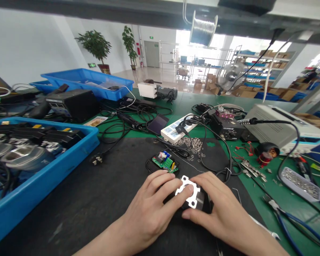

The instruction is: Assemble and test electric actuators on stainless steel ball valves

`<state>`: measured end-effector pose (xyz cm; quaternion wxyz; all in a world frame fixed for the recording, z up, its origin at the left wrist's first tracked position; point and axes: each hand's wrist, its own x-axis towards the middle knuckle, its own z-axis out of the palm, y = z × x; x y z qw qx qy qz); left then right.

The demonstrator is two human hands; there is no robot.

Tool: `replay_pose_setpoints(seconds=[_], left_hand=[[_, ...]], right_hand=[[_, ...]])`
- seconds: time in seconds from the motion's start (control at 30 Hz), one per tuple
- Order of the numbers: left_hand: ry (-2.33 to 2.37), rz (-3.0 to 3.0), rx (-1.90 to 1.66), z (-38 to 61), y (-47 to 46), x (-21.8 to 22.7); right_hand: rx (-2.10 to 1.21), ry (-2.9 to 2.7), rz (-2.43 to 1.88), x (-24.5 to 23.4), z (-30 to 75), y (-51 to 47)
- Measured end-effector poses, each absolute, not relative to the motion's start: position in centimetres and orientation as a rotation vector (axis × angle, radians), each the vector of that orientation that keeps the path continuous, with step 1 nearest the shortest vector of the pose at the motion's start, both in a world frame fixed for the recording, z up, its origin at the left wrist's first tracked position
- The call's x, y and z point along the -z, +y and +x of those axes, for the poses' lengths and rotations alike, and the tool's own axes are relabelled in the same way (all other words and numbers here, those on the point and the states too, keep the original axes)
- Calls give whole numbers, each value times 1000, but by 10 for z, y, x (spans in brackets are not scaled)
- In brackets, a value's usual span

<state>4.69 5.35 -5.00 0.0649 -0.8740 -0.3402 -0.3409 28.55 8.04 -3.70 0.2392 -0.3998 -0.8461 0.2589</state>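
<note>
**Head view: white plate held on dark round body, both hands on it**

Nearest, L hand (149, 209) is wrapped round the dark round body (204, 203), thumb pressed on the white plate (188, 192). R hand (221, 213) is cupped on the opp. side, fingertips at the plate edge. Both are grasping; nothing is let go. Plate sits on top of the body, over the black mat (82, 199), center-front.

Judged: plate should be kept flat and its notches lined up w/ the body before any force is applied. Thumb pressure should be even, else a tilt is likely. Body should be braced vs. rolling.

Counts, near to far:
- 2 hands, 1 plate, 1 body
- 1 green circuit board (165, 161) just beyond
- 1 blue crate (42, 185) at left
- 1 washer pile (192, 144), pcs too small to count
- 1 power strip (176, 129)
- 1 phone (158, 124)
- 1 fan (230, 76)
- 2 potted plants (96, 44)
</note>
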Motion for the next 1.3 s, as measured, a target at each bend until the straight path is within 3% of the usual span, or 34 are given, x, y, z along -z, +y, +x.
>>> replay_pose_setpoints(seconds=[0.2, 0.33, 0.5, 0.73, 0.8, 0.97, 1.3], left_hand=[[-1059, -2507, 1030, 31, 61, 45], [-1683, -2261, 1217, 12, 72, 44], [-2428, -2299, 1088, 8, 80, 50], [-2321, -2271, 1082, 17, 77, 47], [-2392, -2196, 1324, 17, 78, 48], [-2511, -1803, 2570, 5, 88, 49], [-1852, -1209, 3773, -5, 95, 36]], right_hand=[[-739, -2242, -1130, 45, 284, 81], [-768, -2211, -1199, 49, 283, 80], [-745, -2233, -1225, 61, 280, 78], [-721, -2230, -1262, 69, 276, 77], [-715, -2230, -1269, 67, 275, 77], [-692, -2201, -1298, 57, 274, 74], [-775, -2220, -1169, 55, 272, 71]])
